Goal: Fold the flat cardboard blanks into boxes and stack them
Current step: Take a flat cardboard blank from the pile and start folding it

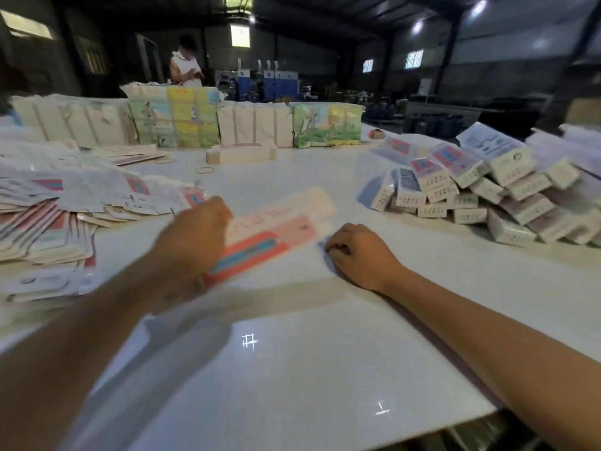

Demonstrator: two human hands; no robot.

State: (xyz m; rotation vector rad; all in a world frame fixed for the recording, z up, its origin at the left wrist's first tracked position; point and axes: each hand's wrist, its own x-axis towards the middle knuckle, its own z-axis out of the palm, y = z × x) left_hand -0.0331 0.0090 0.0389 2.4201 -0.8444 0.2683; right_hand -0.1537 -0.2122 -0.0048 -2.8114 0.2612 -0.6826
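A flat cardboard blank (279, 229), white and pink with a red and blue panel, lies slanted in the middle of the white table (292, 369). My left hand (195, 236) holds its left end, blurred by motion. My right hand (361, 252) rests on the table just right of the blank's near edge, fingers loosely curled and holding nothing. A spread heap of flat blanks (65, 209) lies at the left. A pile of folded boxes (487, 193) is stacked at the right.
Bundled packs of blanks (182, 115) line the table's far edge, with a small pack (240, 154) and rubber bands (205, 170) in front of them. A person (185, 65) stands behind. The table's near edge (455, 424) runs at the lower right.
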